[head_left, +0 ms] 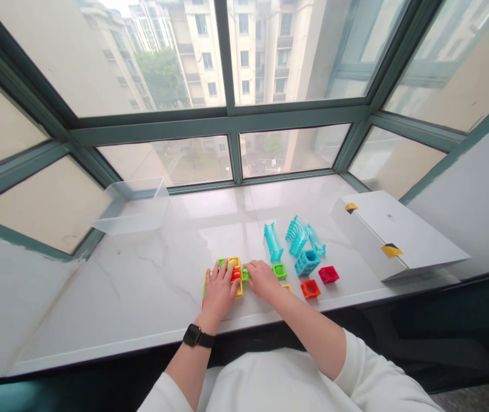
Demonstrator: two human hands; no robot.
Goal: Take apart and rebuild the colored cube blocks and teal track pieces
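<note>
My left hand (219, 293) is draped over a low cluster of joined toy blocks (235, 262) in green, yellow and orange, its fingers gripping them from above and its thumb at the right side. Much of the cluster is hidden beneath that hand. At the cluster's right edge, my right hand (262, 278) pinches a small green block (245, 274); whether it is joined to the others I cannot tell. Just right of my right hand lies another green block (279, 271). A yellow block (287, 288) shows partly behind my right forearm.
Orange (310, 289) and red (328, 274) blocks lie to the right. Behind them are a blue block tower (307, 262), a straight blue track piece (273, 242) and curved blue pieces (296, 235). A clear plastic bin (135, 223) stands left, a white box (399, 229) right.
</note>
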